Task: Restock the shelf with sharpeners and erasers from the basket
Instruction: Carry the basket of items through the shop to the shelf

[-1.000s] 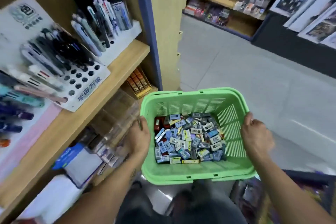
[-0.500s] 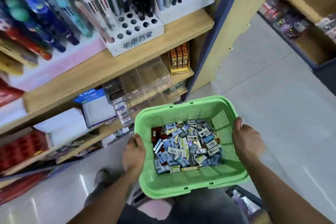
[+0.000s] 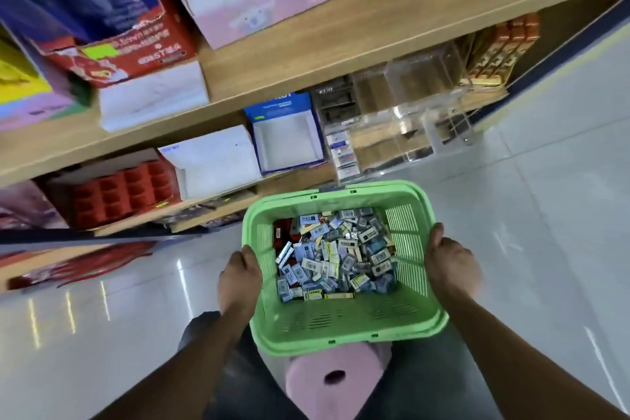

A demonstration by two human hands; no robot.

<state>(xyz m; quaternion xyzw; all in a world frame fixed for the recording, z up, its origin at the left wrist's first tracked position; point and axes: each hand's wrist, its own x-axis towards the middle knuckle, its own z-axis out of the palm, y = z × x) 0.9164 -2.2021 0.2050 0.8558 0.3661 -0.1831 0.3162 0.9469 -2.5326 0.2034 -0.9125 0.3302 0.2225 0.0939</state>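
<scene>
A green plastic basket [image 3: 344,324] hangs in front of me, low over the floor. Its bottom is covered with several small packaged erasers and sharpeners [image 3: 335,254]. My left hand [image 3: 240,278] grips the basket's left rim and my right hand [image 3: 451,261] grips the right rim. Just beyond the basket, on the lower wooden shelf [image 3: 218,204], stand clear acrylic compartment bins [image 3: 402,126]; most compartments look empty, and a few small packs sit in the left ones.
An open blue and white display box [image 3: 286,133], white boxes and a red tray [image 3: 126,191] share the lower shelf. The upper shelf [image 3: 306,54] carries pink and red boxes. A pink stool [image 3: 334,382] stands below the basket on a glossy tiled floor.
The view has dropped and turned towards the shelves, so the lower shelf and acrylic bins now lie straight ahead. Both hands keep their grip on the basket, which has come lower and closer to the shelf.
</scene>
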